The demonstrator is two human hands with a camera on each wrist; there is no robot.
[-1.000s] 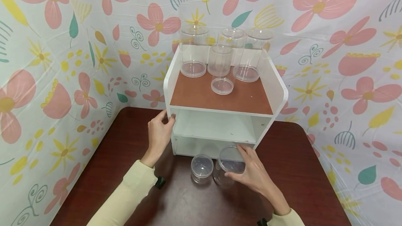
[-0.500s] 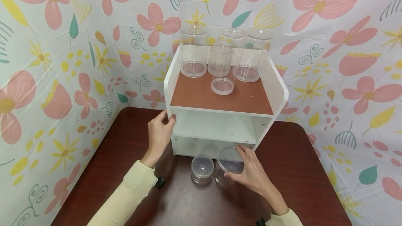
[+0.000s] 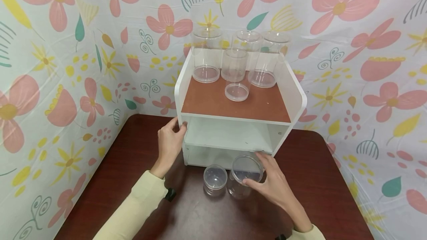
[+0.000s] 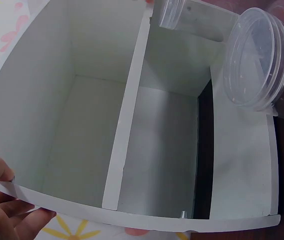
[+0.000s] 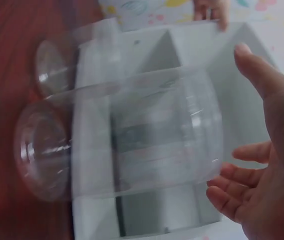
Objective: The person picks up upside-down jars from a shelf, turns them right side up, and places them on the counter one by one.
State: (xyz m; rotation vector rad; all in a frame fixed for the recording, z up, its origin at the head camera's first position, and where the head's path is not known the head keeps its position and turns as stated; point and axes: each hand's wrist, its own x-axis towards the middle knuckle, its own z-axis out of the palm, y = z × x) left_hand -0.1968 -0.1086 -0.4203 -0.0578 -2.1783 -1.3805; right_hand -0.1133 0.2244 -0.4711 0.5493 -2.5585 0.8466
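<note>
My left hand [image 3: 169, 142] grips the left side panel of a white shelf unit [image 3: 201, 103], thumb in front and fingers behind the panel, as the left wrist view shows too. Before the lower compartment, a large clear plastic jar [image 3: 246, 169] with a lid stands upright on the table. Around its right side my right hand [image 3: 275, 180] is spread, thumb and fingers apart. In the right wrist view the fingers sit loosely beside the lid end of this jar, not curled round it. A smaller clear lidded jar [image 3: 215, 177] stands just left of it.
Several tall clear jars [image 3: 236, 92] stand on the unit's brown top board, between raised white sides. Two white compartments [image 3: 230, 134] lie below. The dark red table [image 3: 116, 195] is backed by a floral curtain [image 3: 133, 29] on the sides and rear.
My right hand has loosened from the large jar's lid and shifted slightly right, its fingers opening. The large jar stays about in place, and my left hand has not moved.
</note>
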